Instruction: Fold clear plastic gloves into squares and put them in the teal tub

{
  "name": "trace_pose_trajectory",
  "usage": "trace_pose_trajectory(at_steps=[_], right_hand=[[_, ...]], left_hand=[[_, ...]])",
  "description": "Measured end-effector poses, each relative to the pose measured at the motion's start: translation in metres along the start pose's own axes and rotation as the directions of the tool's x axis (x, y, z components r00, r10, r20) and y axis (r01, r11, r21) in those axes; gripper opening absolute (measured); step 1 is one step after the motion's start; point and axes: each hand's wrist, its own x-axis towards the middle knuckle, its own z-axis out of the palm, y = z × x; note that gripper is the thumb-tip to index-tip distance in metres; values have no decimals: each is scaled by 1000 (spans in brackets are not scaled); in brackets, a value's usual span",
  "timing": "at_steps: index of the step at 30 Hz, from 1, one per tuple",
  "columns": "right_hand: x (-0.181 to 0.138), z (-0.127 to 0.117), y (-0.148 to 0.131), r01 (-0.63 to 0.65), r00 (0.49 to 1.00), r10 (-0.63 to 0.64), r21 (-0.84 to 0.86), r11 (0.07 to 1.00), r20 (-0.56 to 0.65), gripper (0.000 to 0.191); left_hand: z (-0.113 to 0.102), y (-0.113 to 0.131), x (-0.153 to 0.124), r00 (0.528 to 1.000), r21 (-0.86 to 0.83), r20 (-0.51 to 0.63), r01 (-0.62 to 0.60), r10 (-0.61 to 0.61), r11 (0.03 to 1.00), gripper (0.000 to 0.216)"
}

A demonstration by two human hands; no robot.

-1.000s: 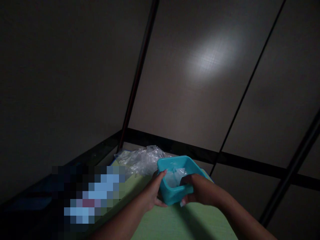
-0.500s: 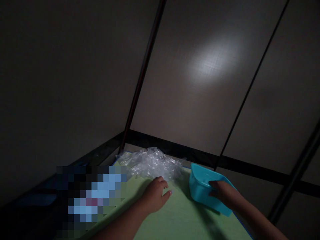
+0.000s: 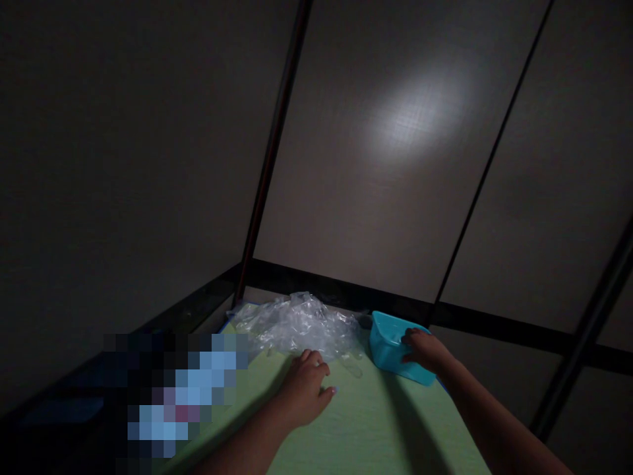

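A turquoise plastic bin (image 3: 388, 354) stands at the far right of the green tabletop (image 3: 341, 439), close to the wall. My right hand (image 3: 426, 349) grips its near rim, fingers over the edge and thumb on the outside. A heap of crumpled clear plastic bags (image 3: 297, 324) lies at the back of the table, left of the bin. Just in front of that heap is my left hand (image 3: 307, 390), with thumb and fingers apart, loosely bent and holding nothing. The inside of the bin is mostly hidden from here.
Dark panelled walls (image 3: 356, 198) meet in a corner behind the table, with a black strip (image 3: 336, 290) running low along them. At the lower left, a blurred-out patch (image 3: 198, 382) of blue and dark tones covers the table's left side.
The bin has moved farther back and slightly left, toward the wall and the bags, with my right hand on it. My left hand has hardly moved.
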Motion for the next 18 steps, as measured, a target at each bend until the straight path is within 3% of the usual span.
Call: trace_pose_trajectory(at_steps=[2, 3, 6, 9, 11, 15, 18], right_hand=[[7, -3, -12, 4, 998, -4, -5, 1000, -63, 41], [10, -5, -21, 13, 989, -15, -17, 1000, -149, 48], [22, -9, -62, 126, 933, -131, -36, 991, -336, 44], [32, -6, -114, 261, 920, -247, 6, 965, -304, 45], [37, 4, -146, 279, 932, -248, 83, 957, -266, 48], [42, 37, -188, 5, 995, 26, 313, 950, -96, 56], [40, 59, -199, -65, 998, 65, 402, 913, 13, 50]], left_hand=[[0, -1, 0, 1000, 30, 1, 4, -4, 1000, 25], [0, -1, 0, 1000, 47, -3, 11, -11, 999, 27], [1, -6, 2, 997, 105, -35, 73, -70, 992, 35], [2, -15, 3, 981, 133, -81, 183, -174, 974, 41], [3, -20, 4, 965, 132, -90, 257, -247, 957, 46], [7, -26, 5, 942, 165, -103, 332, -319, 929, 56], [11, -28, 6, 918, 243, -139, 394, -371, 886, 62]])
